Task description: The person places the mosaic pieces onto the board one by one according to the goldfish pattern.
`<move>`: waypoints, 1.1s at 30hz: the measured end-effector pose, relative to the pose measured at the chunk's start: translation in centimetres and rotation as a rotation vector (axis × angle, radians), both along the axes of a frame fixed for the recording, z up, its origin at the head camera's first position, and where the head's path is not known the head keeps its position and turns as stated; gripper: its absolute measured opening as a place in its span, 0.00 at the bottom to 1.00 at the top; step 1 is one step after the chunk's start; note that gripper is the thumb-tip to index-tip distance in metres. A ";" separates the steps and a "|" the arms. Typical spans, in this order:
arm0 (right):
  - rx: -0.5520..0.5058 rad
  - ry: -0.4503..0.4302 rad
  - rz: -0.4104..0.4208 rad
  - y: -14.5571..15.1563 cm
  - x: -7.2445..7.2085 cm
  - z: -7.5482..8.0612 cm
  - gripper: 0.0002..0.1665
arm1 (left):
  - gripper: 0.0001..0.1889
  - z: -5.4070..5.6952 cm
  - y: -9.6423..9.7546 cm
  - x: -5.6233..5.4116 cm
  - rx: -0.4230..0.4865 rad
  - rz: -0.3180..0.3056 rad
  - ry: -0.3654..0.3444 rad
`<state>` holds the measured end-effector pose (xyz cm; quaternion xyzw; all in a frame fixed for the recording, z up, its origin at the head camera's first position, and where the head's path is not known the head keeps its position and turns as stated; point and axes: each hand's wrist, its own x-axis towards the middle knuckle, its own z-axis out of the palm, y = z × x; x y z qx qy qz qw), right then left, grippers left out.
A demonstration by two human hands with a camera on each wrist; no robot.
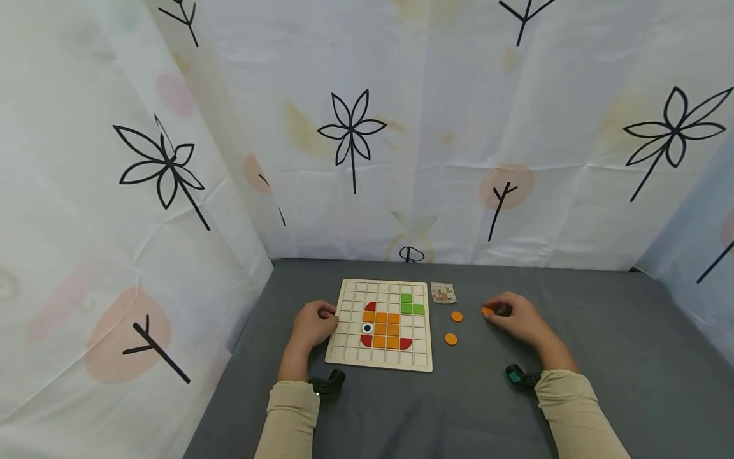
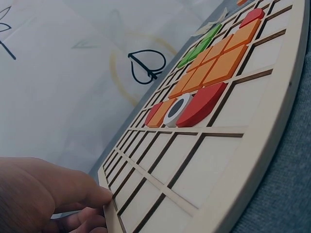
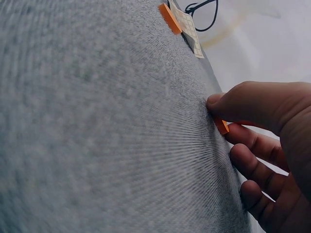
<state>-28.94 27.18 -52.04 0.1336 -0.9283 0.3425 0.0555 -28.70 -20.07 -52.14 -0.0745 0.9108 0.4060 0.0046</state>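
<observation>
A wooden grid board (image 1: 383, 361) lies on the grey table, holding orange square tiles (image 1: 379, 329), red rounded tiles (image 1: 406, 344), green tiles (image 1: 406, 298) and a round eye piece (image 1: 367, 329). At its left edge my left hand (image 1: 315, 326) grips the rim; in the left wrist view, the thumb (image 2: 95, 194) presses the frame with the other fingers curled beside it. To the right of the board, my right hand (image 1: 518, 317) pinches an orange disc (image 3: 221, 126) between thumb and index finger, close over the cloth. Much of that disc is hidden by the fingers.
Between the board and my right hand lie two loose orange discs, a farther one (image 1: 456, 316) and a nearer one (image 1: 451, 339). A small pattern card (image 1: 444, 293) sits by the board's far right corner. Patterned curtains (image 1: 436, 191) hang behind the table.
</observation>
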 end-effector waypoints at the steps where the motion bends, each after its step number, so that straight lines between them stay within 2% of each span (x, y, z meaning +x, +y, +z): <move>1: 0.000 -0.002 -0.001 0.0 0.0 0.0 0.13 | 0.10 0.0 0.0 0.0 0.001 -0.002 0.000; 14: 0.006 -0.021 -0.017 -0.1 -0.1 -0.2 0.13 | 0.10 0.3 0.0 -0.1 -0.001 -0.006 -0.002; 21: -0.002 0.023 -0.002 -0.8 -0.4 0.1 0.12 | 0.11 0.3 -0.1 -0.3 -0.002 -0.032 0.013; 27: -0.019 0.056 0.057 -3.5 -1.2 0.9 0.12 | 0.11 0.2 -0.2 -0.3 0.006 -0.033 0.017; 33: -0.028 0.066 0.181 -8.4 -1.9 1.7 0.12 | 0.11 0.1 -0.2 0.2 0.020 -0.026 0.000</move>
